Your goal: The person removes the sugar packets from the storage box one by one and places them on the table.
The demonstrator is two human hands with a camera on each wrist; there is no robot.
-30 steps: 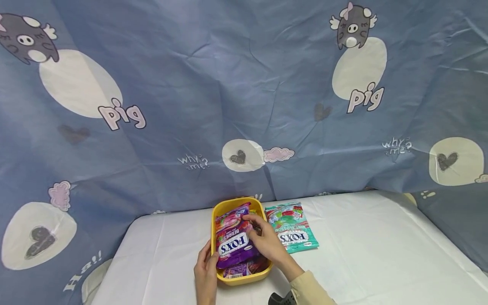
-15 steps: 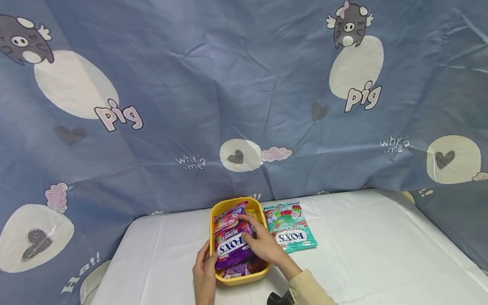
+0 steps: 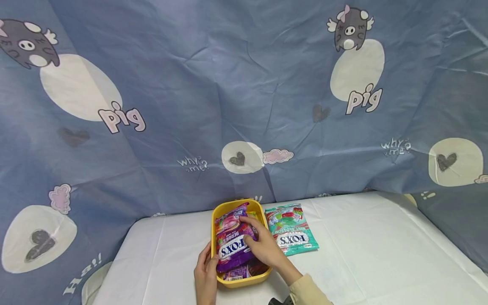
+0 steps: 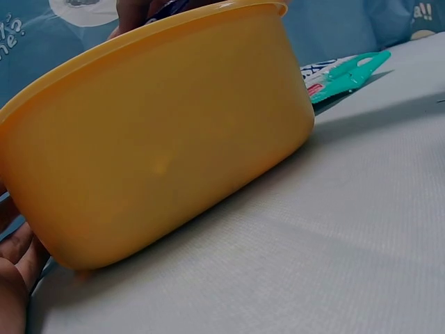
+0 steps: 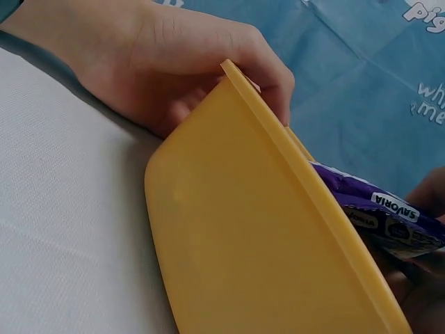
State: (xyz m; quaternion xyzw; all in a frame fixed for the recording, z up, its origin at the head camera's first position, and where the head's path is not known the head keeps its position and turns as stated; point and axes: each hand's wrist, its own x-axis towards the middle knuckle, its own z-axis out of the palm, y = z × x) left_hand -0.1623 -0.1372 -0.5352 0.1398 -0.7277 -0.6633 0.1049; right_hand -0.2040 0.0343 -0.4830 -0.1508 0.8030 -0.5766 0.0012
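Observation:
A yellow plastic tub (image 3: 245, 281) stands on the white-covered table in the head view. My left hand (image 3: 206, 275) grips its left side, fingers against the outer wall and thumb over the rim; the right wrist view shows that hand (image 5: 174, 62) at the tub's end. Inside, a purple FOX'S Berries candy bag (image 3: 231, 242) lies on top of other packets. My right hand (image 3: 267, 248) reaches over the right rim and holds that bag at its right edge, between thumb and fingers. In the right wrist view the purple bag (image 5: 379, 217) sticks up above the rim.
A green FOX'S Mint Blossom bag (image 3: 292, 238) lies flat on the table just right of the tub. Under the Berries bag, a purple packet (image 3: 234, 273) and a yellow one (image 3: 252, 216) show. A blue printed cloth (image 3: 244, 106) hangs behind the table.
My right hand has shifted very slightly left over the Berries bag. The left hand keeps its place on the tub, and the view has moved a little.

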